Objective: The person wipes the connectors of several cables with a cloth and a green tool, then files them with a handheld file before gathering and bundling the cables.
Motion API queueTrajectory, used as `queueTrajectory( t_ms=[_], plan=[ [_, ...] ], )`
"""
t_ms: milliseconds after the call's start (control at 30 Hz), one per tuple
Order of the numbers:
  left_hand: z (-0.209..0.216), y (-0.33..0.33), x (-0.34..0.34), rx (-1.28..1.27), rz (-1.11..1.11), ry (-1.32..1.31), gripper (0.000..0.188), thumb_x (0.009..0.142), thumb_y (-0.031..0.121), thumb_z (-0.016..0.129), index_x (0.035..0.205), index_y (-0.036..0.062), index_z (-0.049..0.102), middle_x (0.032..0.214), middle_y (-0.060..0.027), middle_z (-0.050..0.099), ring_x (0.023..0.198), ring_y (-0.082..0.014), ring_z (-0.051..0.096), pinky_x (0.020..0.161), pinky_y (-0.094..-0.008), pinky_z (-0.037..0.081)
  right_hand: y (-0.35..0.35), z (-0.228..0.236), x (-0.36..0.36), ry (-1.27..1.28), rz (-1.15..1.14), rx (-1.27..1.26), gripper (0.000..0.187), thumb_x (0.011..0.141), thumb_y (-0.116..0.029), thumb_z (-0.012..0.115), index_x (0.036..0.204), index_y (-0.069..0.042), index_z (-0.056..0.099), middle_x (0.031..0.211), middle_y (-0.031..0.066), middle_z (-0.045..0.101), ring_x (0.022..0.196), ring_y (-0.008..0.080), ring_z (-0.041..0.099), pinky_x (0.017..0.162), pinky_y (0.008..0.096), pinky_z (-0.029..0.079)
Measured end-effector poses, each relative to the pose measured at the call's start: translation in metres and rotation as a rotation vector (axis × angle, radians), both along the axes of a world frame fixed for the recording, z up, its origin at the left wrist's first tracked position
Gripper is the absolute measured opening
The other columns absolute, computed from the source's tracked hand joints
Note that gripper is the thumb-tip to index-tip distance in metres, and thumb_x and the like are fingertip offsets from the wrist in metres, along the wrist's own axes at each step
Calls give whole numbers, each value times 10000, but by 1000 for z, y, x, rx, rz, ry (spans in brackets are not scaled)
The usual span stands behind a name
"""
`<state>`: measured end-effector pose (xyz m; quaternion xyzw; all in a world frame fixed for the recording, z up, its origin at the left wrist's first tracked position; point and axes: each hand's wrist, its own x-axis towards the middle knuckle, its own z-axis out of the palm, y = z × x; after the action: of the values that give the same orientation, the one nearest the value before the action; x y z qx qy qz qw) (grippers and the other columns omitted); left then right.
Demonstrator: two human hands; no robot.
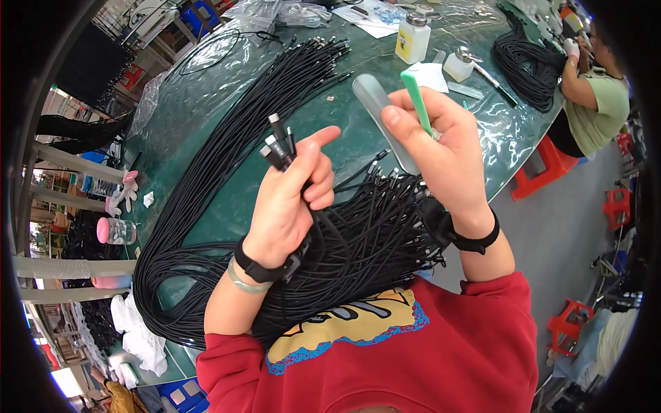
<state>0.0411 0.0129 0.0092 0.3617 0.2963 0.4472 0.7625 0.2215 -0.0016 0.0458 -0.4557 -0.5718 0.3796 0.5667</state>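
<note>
My left hand (292, 196) is closed round several black cables, its index finger pointing out to the right. The metal-tipped plugs of these cables (278, 141) stick up above the thumb. Between the thumb and fingers of my right hand (444, 141) is a slim green stick (416, 100), pinched and slanting up to the left. A long, rounded, translucent grey strip (375, 103) shows just left of that hand; whether the hand touches it I cannot tell. Under both hands, a large bundle of black cables (351, 241) lies against my red top, plug ends to the right.
On the green table (227, 131) the bundle loops left and runs to the far side. Beyond my right hand stand a yellow-labelled bottle (412, 41) and a small pump bottle (459, 65), near a pen (497, 84). A co-worker (595, 93) sits at the far right beside coiled cables (527, 65).
</note>
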Motion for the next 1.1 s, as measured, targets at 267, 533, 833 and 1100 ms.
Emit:
queueTrajectory(
  t_ms=[267, 533, 833, 1100],
  plan=[
    [15, -10, -17, -53, 106, -262, 333, 910, 287, 371, 1090, 13, 426, 666, 4, 389, 508, -69, 310, 427, -192, 241, 2, -11, -9, 18, 167, -47, 158, 804, -137, 575, 877, 3, 572, 710, -19, 563, 646, 27, 476, 588, 169, 377],
    [16, -18, -36, 58, 102, 57, 305, 896, 241, 398, 999, -24, 511, 595, 36, 362, 485, -33, 283, 411, -180, 210, 1, -9, -16, 55, 234, -83, 134, 804, -106, 572, 870, 10, 562, 655, -29, 543, 589, 9, 444, 510, 168, 354],
    [22, -40, -34, 94, 84, 213, 236, 837, 114, 498, 996, -59, 520, 572, 46, 338, 468, -28, 266, 407, -180, 203, -2, -15, -34, -75, 305, 81, 114, 784, -58, 568, 877, 7, 570, 707, 1, 589, 593, 25, 472, 548, 174, 367],
    [20, -54, -33, 303, 153, 470, 194, 841, 100, 509, 973, -16, 590, 590, 79, 422, 514, 2, 311, 454, -170, 230, -3, -14, -40, -283, 396, 216, 112, 764, -48, 591, 859, 5, 568, 661, 12, 585, 552, 32, 488, 494, 188, 371]
  ],
)
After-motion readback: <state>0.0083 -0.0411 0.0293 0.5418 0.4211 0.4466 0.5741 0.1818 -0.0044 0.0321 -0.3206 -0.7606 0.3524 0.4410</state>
